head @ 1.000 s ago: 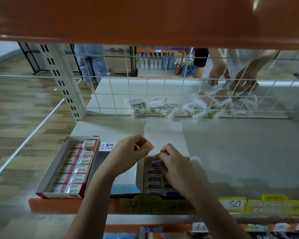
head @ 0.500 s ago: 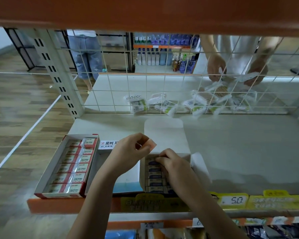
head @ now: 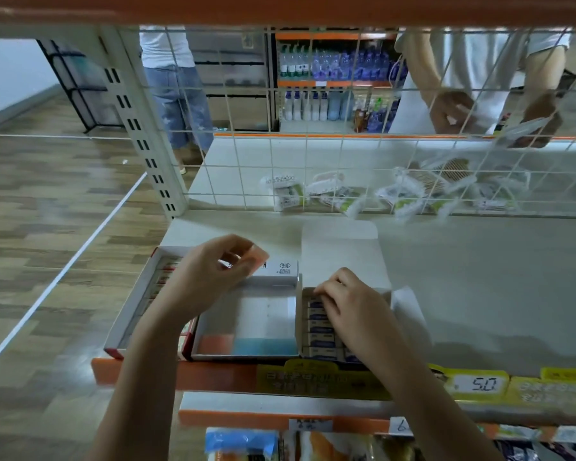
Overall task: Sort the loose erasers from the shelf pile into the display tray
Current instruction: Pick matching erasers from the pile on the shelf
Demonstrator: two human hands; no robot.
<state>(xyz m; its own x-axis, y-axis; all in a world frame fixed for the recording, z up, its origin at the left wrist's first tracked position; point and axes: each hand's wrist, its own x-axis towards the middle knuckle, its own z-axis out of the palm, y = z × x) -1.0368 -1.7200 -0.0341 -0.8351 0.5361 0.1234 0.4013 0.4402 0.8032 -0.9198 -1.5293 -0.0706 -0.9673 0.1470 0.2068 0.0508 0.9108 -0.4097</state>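
Note:
A white cardboard display tray [head: 385, 294] stands at the shelf's front edge, holding rows of blue-labelled erasers [head: 318, 331]. My right hand [head: 353, 304] lies over its far end, fingertips pressing down on the erasers. To the left, my left hand [head: 210, 277] hovers over the back of a white open box [head: 246, 314] and pinches a small pink eraser [head: 259, 257] between thumb and fingers. That box shows only a pink and a blue patch at its front. No loose pile is in sight on this shelf.
A red-and-white tray of erasers [head: 147, 294] sits left of the open box. A wire mesh [head: 313, 161] backs the shelf, with packets [head: 346, 197] and another person's hands [head: 453, 111] behind it. An orange shelf [head: 280, 8] hangs overhead. Price tags [head: 482, 384] line the front edge.
My left hand has drawn left, away from the display tray, with the pink eraser, uncovering the white open box. My right hand stays on the tray's erasers, now lying flatter.

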